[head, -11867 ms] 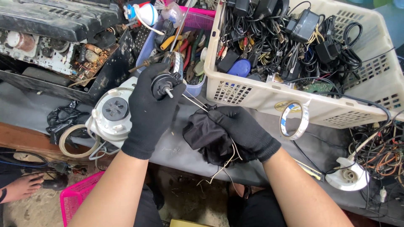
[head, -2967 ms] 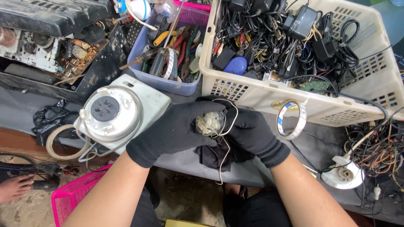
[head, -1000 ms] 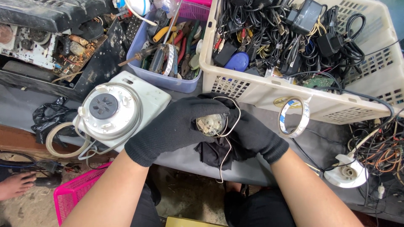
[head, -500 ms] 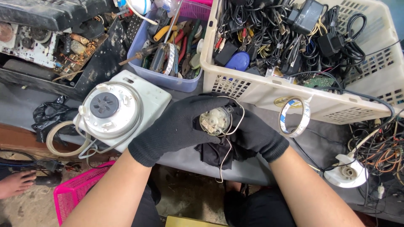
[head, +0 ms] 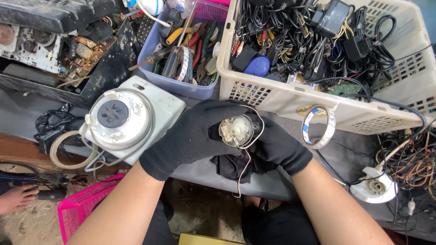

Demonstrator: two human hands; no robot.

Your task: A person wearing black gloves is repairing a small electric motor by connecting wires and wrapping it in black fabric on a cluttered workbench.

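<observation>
1. Both hands wear black gloves and hold a small round motor (head: 236, 131) between them, above the worktop (head: 195, 170).
2. The left hand (head: 193, 136) wraps its side.
3. The right hand (head: 277, 145) grips the other side.
4. A thin white wire (head: 245, 170) hangs below the motor.

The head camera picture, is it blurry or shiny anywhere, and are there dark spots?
Head view: even daylight, sharp on both gloved hands, the left hand and right hand, and the small round motor they hold; the white basket bulges from wide-lens distortion; under the table it is shadowed; no strong glare.
</observation>
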